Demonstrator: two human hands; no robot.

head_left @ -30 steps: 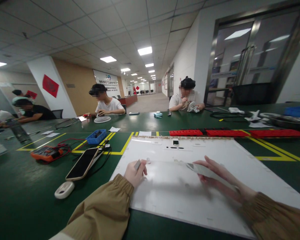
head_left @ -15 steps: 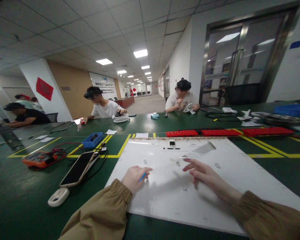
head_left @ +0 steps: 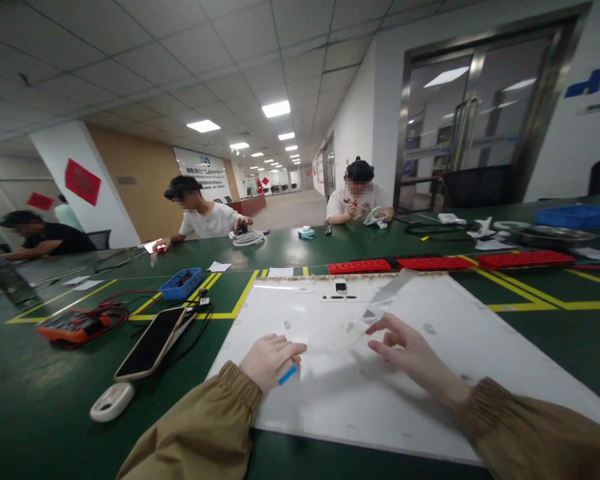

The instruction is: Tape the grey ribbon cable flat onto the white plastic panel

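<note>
A large white panel lies flat in front of me. My left hand rests on its left part, fingers curled and closed round a short blue stick; most of the stick is hidden under the hand. Over the middle of the panel is my right hand, open, thumb and fingers apart. Its index fingertip is close to a small translucent yellowish film piece; I cannot tell whether they touch. Beyond the fingers a grey flat strip stretches toward the panel's far edge.
Left of the panel are a smartphone, a white oval object, an orange multimeter with leads and a blue bin. Red trays line the far side. Two people sit opposite.
My right hand's fingers have drawn closer to the film piece. The grey strip's far end now lies nearer the panel's far edge. The left hand stays nearly in place, its blue stick tilted flatter.
</note>
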